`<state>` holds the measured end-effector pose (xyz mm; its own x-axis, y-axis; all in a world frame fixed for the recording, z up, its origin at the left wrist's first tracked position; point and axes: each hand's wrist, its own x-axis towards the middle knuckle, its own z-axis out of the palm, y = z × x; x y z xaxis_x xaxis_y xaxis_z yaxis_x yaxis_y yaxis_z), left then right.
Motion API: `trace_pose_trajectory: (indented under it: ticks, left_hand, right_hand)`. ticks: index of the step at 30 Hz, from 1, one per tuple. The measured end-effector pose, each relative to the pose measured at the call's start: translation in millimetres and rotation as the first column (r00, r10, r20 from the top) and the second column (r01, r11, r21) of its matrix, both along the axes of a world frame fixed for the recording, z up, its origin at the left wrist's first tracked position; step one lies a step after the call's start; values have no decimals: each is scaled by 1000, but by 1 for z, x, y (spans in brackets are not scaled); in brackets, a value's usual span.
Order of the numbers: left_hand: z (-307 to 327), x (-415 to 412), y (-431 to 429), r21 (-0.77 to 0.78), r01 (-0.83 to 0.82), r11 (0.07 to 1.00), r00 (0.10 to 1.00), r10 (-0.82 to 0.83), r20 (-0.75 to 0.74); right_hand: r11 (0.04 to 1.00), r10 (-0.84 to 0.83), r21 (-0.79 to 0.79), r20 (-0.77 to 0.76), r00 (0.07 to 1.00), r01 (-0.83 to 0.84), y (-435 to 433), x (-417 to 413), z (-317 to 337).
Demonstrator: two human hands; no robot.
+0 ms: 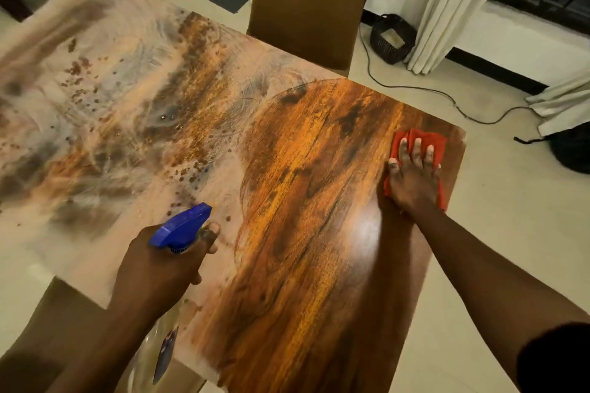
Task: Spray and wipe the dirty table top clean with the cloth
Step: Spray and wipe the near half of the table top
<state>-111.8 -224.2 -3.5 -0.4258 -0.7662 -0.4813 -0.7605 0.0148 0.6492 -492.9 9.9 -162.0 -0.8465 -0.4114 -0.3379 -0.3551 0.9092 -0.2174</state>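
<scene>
The wooden table top (303, 201) fills the view. Its right part shows clean, glossy brown grain; its left and middle are covered with a pale dusty film, swirl marks and brown specks (95, 99). My right hand (413, 179) lies flat, fingers spread, on a red cloth (427, 140) near the table's far right edge. My left hand (159, 265) grips a clear spray bottle with a blue trigger head (180, 226), held over the table's near edge; the nozzle points toward the dirty area.
A brown chair (306, 3) stands at the table's far side and another chair (57, 322) at the near left. A black cable (447, 96), a dark basket (389, 38), white curtains (447, 3) and a black bag (571, 147) are on the floor to the right.
</scene>
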Motion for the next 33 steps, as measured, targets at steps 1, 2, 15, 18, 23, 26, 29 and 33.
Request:
trace_pose_trajectory:
  ticks: [1,2,15,18,23,26,29,33]
  left_hand:
    - [-1,9,1,15,-16,1000,1000,16,3]
    - [-1,20,3,34,-37,999,999,37,3]
    - [-10,134,18,-3,-204,979,974,204,97]
    - [-9,146,14,-34,-190,981,976,192,101]
    - [-10,156,6,-19,-174,985,977,175,125]
    - [-11,160,-2,-1,-158,987,980,157,123]
    - [-13,165,-11,12,-142,990,981,140,134]
    - [-14,174,-23,10,-139,990,981,137,137]
  right_hand:
    - [1000,5,-4,-5,1000,-5,-9,4,-1]
    - [999,31,-8,-6,1000,-31,-18,11,-2]
    - [752,659,-142,114,744,-644,-119,300,-9]
    - [578,815,-203,91,573,-790,-82,380,-11]
    - [420,906,-59,-37,423,-906,10,406,-13]
    - [417,907,-9,-55,417,-909,44,365,-9]
    - [574,819,73,-20,574,-816,54,308,-4]
    - [823,563,89,11,827,-561,21,228,3]
